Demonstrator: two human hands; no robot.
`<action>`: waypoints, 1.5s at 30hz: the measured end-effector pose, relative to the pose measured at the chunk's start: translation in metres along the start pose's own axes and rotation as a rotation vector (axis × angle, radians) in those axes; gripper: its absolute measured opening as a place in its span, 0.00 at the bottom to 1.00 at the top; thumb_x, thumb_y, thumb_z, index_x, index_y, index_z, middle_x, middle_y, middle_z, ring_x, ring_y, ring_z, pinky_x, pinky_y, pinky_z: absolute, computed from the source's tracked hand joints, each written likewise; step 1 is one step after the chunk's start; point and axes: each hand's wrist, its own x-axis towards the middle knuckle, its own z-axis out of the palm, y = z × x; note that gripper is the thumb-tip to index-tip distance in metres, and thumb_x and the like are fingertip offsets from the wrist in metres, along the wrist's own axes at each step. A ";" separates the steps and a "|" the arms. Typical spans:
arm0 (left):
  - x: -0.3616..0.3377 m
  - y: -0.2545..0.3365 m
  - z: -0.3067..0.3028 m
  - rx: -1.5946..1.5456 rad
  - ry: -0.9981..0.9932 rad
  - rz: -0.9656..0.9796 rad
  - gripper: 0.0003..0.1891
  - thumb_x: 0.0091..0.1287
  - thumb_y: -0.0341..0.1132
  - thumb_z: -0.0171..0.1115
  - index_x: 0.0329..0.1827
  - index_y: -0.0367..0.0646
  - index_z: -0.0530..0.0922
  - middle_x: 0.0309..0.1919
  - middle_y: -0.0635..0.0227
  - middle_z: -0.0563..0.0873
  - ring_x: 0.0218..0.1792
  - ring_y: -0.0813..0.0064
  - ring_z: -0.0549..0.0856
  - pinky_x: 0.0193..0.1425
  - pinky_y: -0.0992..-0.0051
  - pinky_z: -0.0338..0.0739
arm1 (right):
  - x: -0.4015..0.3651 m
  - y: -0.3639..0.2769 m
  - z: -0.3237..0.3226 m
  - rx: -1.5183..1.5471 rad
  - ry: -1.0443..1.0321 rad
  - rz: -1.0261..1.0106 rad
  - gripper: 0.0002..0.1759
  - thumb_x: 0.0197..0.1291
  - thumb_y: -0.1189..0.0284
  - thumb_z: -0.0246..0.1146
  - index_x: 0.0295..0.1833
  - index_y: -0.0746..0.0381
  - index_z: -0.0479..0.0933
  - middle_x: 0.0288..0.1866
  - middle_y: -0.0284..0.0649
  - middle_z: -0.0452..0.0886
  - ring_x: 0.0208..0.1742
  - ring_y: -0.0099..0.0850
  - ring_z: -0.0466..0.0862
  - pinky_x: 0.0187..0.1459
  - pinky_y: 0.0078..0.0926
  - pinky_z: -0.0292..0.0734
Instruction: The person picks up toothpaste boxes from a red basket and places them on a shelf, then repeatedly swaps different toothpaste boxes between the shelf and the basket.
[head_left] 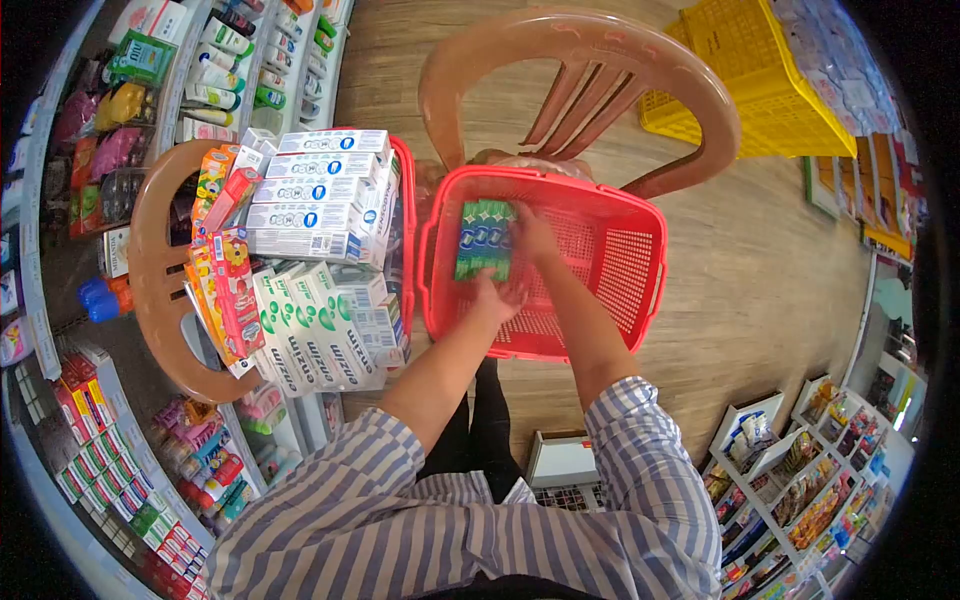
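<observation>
A block of green and blue boxes [485, 240] lies at the left side inside a red plastic basket [648, 270]. My left hand [497, 300] is at the near edge of the boxes, fingers apart and touching them. Along their right edge is my right hand [535, 238], slightly blurred, with its fingers stretched out against the boxes. The print on these boxes is too small to read. The basket rests on a brown plastic chair [590, 30].
Left of me, a second red basket [408, 200] on another brown chair [150, 260] is piled with toothpaste boxes [305, 215] and Enzim boxes [310, 330]. Stocked shelves [140, 480] line the left. A yellow crate [700, 110] stands at the far right, and a snack rack [800, 490] nearer.
</observation>
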 end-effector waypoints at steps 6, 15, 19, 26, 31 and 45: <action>0.009 -0.001 -0.007 0.138 -0.145 -0.041 0.31 0.53 0.53 0.62 0.53 0.42 0.64 0.46 0.59 0.73 0.44 0.59 0.78 0.45 0.57 0.77 | -0.001 -0.006 0.000 -0.008 -0.018 0.054 0.29 0.55 0.67 0.63 0.64 0.52 0.69 0.53 0.59 0.75 0.53 0.58 0.77 0.55 0.48 0.74; 0.010 -0.005 -0.004 0.186 -0.013 -0.174 0.36 0.54 0.55 0.62 0.58 0.39 0.65 0.49 0.47 0.72 0.47 0.54 0.78 0.53 0.56 0.75 | -0.021 0.012 -0.002 0.007 0.107 0.236 0.35 0.49 0.64 0.67 0.63 0.59 0.65 0.45 0.58 0.79 0.46 0.61 0.79 0.50 0.49 0.77; -0.011 -0.009 0.001 0.401 -0.032 0.087 0.25 0.55 0.54 0.62 0.49 0.47 0.72 0.46 0.57 0.76 0.46 0.62 0.79 0.53 0.62 0.73 | -0.034 0.036 -0.012 0.134 0.210 0.266 0.34 0.50 0.69 0.69 0.62 0.60 0.64 0.34 0.48 0.82 0.38 0.53 0.84 0.40 0.42 0.80; -0.024 -0.019 0.006 0.616 -0.244 0.272 0.10 0.61 0.45 0.60 0.44 0.56 0.77 0.42 0.81 0.82 0.49 0.75 0.79 0.55 0.70 0.68 | -0.065 0.012 -0.086 1.116 -0.015 0.454 0.25 0.57 0.84 0.59 0.60 0.57 0.64 0.45 0.41 0.76 0.43 0.37 0.83 0.42 0.40 0.86; -0.133 -0.018 0.000 0.784 -0.379 0.331 0.15 0.66 0.40 0.62 0.55 0.54 0.75 0.48 0.77 0.83 0.52 0.79 0.79 0.56 0.72 0.68 | -0.099 -0.035 -0.139 1.251 -0.103 0.406 0.24 0.58 0.83 0.62 0.58 0.56 0.65 0.46 0.40 0.76 0.44 0.35 0.83 0.45 0.38 0.85; -0.373 0.056 -0.151 0.613 -0.511 1.131 0.23 0.68 0.24 0.58 0.64 0.37 0.63 0.34 0.65 0.81 0.35 0.76 0.82 0.47 0.74 0.80 | -0.217 -0.246 -0.148 0.975 -0.801 0.037 0.16 0.56 0.83 0.66 0.42 0.57 0.67 0.41 0.35 0.77 0.41 0.29 0.83 0.41 0.27 0.84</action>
